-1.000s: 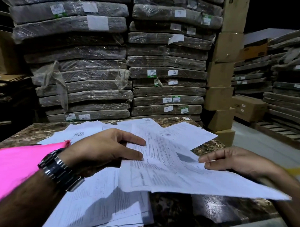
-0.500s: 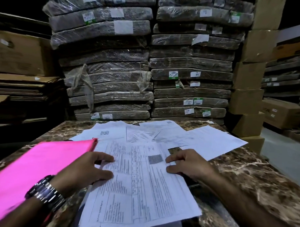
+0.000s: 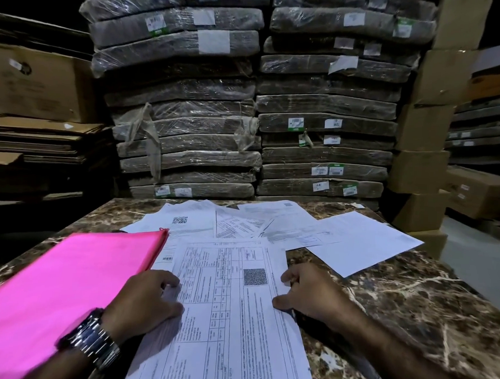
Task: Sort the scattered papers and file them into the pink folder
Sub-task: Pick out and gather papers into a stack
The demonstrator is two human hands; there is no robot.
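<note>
The pink folder (image 3: pixel 70 282) lies closed on the left of the marble table (image 3: pixel 409 308). A stack of printed papers (image 3: pixel 230 316) lies in front of me, its top sheet a form with a square code. My left hand (image 3: pixel 145 302), a metal watch on its wrist, holds the stack's left edge with curled fingers and thumb. On the opposite edge, my right hand (image 3: pixel 307 293) grips the stack, thumb on the top sheet. Several scattered sheets (image 3: pixel 242 223) lie fanned out behind the stack, and a blank sheet (image 3: pixel 360 244) sits to the right.
Plastic-wrapped bundles (image 3: pixel 245 118) are stacked high just behind the table. Cardboard boxes (image 3: pixel 426 138) stand at the right, and flattened cartons (image 3: pixel 38 142) at the left. Bare marble shows at the table's right side.
The sheet held in the air a second ago now lies on top of the stack. Both hands have shifted from pressing on it to holding the stack's side edges.
</note>
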